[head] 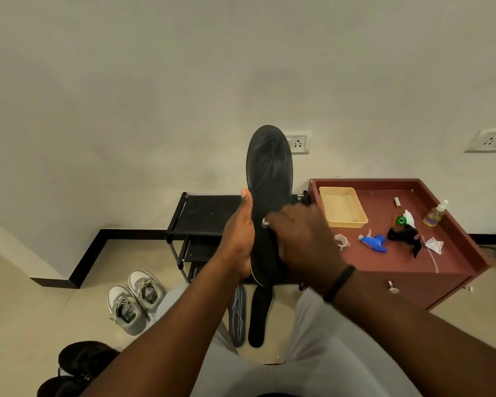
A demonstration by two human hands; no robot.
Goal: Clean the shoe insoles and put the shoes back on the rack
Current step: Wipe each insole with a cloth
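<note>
My knees (312, 353) sit lowest in view; above them my left hand (239, 239) grips the insole (269, 181) upright by its heel edge. My right hand (301, 239) presses across its lower half, fingers curled round something hidden, perhaps a cloth. Best I wipe in firm strokes toward the toe. Two more insoles (248, 316) lie below my hands.

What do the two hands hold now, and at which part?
Both hold one black insole, upright. The left hand grips its lower left edge; the right hand covers its lower part, near the heel.
</note>
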